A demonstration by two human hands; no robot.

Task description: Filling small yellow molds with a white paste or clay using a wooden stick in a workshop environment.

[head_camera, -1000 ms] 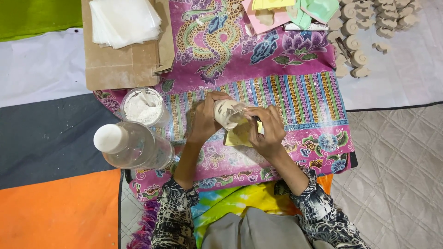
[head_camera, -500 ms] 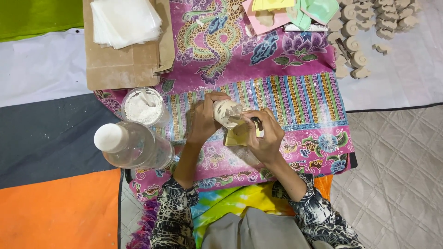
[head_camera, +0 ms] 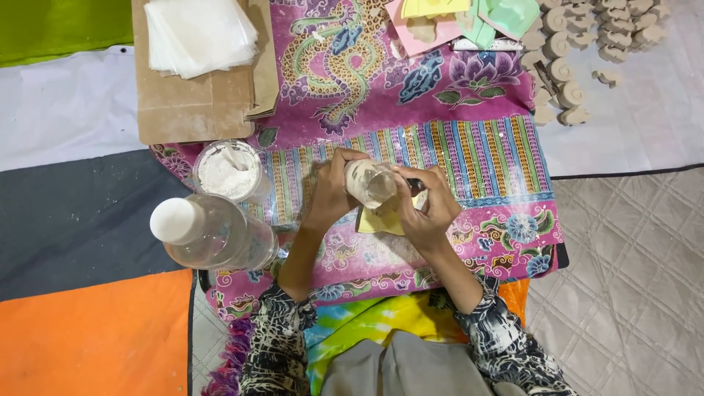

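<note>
My left hand (head_camera: 331, 192) and my right hand (head_camera: 427, 205) meet over a patterned pink cloth (head_camera: 469, 154). Between them I hold a pale beige lump (head_camera: 369, 183) wrapped in clear plastic film. The left fingers curl round its left side, the right fingers press on its right side. A yellow square piece (head_camera: 381, 221) lies on the cloth just under the lump. My patterned sleeves show at the bottom.
A clear plastic bottle with a white cap (head_camera: 209, 231) lies at my left, beside a tub of white powder (head_camera: 229, 171). Behind are a cardboard sheet (head_camera: 187, 110) with a stack of clear sheets (head_camera: 198, 33), coloured moulds (head_camera: 469, 15), and several beige shaped pieces (head_camera: 579, 44).
Both hands stay together on the wrapped lump. My right fingers have shifted slightly over it; nothing else has moved.
</note>
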